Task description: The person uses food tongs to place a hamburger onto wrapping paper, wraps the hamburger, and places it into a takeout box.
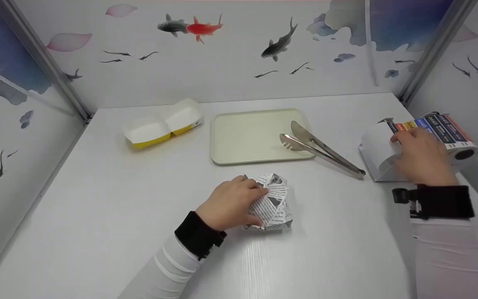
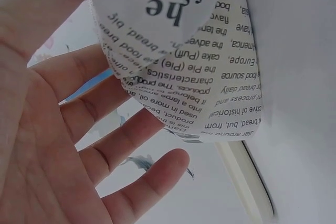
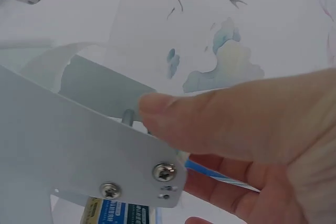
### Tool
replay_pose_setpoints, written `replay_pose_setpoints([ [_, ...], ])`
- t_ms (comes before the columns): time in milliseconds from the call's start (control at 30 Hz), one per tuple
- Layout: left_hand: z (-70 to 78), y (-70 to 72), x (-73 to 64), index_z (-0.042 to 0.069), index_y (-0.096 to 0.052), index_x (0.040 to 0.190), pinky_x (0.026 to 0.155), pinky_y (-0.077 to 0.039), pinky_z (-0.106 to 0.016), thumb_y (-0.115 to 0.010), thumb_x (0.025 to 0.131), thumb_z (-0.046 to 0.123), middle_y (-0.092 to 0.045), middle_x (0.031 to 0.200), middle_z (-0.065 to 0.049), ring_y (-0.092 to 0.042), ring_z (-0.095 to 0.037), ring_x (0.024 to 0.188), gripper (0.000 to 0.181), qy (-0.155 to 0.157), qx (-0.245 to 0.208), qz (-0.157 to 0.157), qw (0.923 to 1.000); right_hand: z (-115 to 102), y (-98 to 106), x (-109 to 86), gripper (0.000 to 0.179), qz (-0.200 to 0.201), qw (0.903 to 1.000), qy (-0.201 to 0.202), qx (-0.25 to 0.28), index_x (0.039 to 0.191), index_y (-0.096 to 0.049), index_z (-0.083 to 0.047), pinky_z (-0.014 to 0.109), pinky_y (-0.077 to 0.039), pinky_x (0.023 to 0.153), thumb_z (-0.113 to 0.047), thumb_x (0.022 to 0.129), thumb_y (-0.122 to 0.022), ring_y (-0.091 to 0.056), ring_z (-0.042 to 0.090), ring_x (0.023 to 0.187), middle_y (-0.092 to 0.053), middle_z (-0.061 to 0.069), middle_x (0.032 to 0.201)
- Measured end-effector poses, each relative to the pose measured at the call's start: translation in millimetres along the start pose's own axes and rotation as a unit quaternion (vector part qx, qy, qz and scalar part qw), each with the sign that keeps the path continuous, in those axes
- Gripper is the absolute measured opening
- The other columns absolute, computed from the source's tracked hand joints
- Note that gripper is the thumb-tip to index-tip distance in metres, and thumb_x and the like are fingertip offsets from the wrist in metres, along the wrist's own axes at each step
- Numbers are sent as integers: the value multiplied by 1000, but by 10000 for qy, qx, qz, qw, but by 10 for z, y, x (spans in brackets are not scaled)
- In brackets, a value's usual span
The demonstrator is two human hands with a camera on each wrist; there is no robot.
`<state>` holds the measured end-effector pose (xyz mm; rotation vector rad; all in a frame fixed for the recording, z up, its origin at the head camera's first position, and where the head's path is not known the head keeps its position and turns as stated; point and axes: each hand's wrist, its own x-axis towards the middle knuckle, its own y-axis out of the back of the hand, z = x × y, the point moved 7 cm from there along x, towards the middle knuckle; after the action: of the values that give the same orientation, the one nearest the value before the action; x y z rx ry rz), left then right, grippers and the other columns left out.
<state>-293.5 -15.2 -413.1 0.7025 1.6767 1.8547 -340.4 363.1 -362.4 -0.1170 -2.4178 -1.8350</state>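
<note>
Left hand (image 1: 232, 202) sits bottom center of the head view, cupped over the left side of a parcel wrapped in newspaper-print paper (image 1: 274, 202). The fingers curve over the top and side of it and the thumb rests low on the front. From the left wrist view the paper (image 2: 184, 61) fills the upper middle, and the fingers (image 2: 131, 145) look fairly straight and spread, lying against it rather than clamped tight. So it's more of a holding-it-down touch than a squeeze.

Right hand (image 1: 421, 155) is over at the right edge of the frame, resting on a label dispenser (image 1: 382, 155) with a white roll and a strip of colored labels (image 1: 442, 126) running off toward the upper right. In the right wrist view the thumb (image 3: 210, 114) presses on the top edge of the dispenser's grey metal plate (image 3: 79, 150), with the fingers below it on the other side, so it's pinching that plate.

Middle of the table there's a pale tray (image 1: 249, 137), and metal tongs (image 1: 322, 149) lie with their tips on its right edge and the handles sticking out toward the dispenser. An open yellow-and-white food box (image 1: 164, 123) sits upper left of the tray. All of it is on a white table (image 1: 98, 216).
</note>
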Motion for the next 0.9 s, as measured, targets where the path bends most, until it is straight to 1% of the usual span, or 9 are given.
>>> replay_pose_setpoints([
  [100, -2, 7, 3, 21, -65, 145, 92, -60, -41, -86, 82, 54, -70, 134, -3, -64, -24, 119, 74, 23, -18, -3, 10000, 37, -21, 25, 49, -52, 9999, -150, 39, 133, -53, 11, 81, -33, 99, 2, 88, -68, -40, 65, 121, -38, 48, 141],
  [267, -5, 18, 1, 21, -65, 145, 95, -59, -42, -87, 82, 52, -70, 135, -4, -63, -25, 120, 74, 69, -74, -35, 9999, 32, -15, 46, 44, 160, 9995, -267, 74, 128, -54, 10, 79, -37, 99, -2, 90, -71, -43, 60, 117, -43, 44, 137],
  [367, 2, 14, -1, 21, -65, 145, 95, -59, -42, -87, 82, 52, -70, 135, -4, -63, -25, 120, 74, 57, -97, -48, 9999, 9, -9, 36, 37, 379, 9991, -184, 97, 123, -57, 10, 76, -39, 95, -2, 91, -70, -47, 59, 114, -48, 42, 131],
  [433, 6, 12, -4, 20, -65, 145, 94, -59, -42, -87, 82, 53, -70, 134, -4, -64, -25, 120, 75, 49, -109, -44, 9999, -21, 0, 26, 30, 599, 9981, -83, 74, 117, -60, 10, 74, -41, 92, -2, 91, -69, -50, 59, 111, -52, 41, 126],
  [533, 7, 7, -7, 20, -65, 145, 95, -59, -42, -87, 82, 53, -70, 134, -4, -64, -25, 120, 75, 38, -124, -34, 9999, -84, 24, 11, 20, 1033, 9946, 76, 11, 106, -64, 10, 69, -44, 83, -1, 91, -70, -56, 57, 103, -59, 39, 116],
  [667, 3, 5, -3, 20, -65, 145, 95, -59, -43, -87, 82, 52, -70, 135, -4, -64, -25, 120, 74, 65, -137, -47, 9999, -146, 50, -9, 13, 1444, 9894, 169, -11, 99, -66, 10, 65, -46, 77, 1, 89, -69, -61, 56, 95, -63, 37, 107],
  [833, 0, 4, 0, 20, -65, 146, 95, -59, -43, -87, 81, 53, -70, 135, -4, -64, -25, 119, 76, 48, -132, -21, 9999, -168, 43, -14, 11, 1453, 9892, 201, 44, 97, -64, 10, 63, -47, 75, 3, 89, -66, -61, 53, 91, -63, 35, 102],
  [900, 1, 6, -4, 20, -65, 145, 95, -59, -42, -87, 81, 53, -70, 134, -4, -64, -26, 119, 75, 2, -111, 27, 9999, -177, 45, -18, 9, 1479, 9886, 287, 51, 95, -64, 9, 62, -47, 72, 3, 88, -65, -61, 51, 87, -64, 33, 98],
])
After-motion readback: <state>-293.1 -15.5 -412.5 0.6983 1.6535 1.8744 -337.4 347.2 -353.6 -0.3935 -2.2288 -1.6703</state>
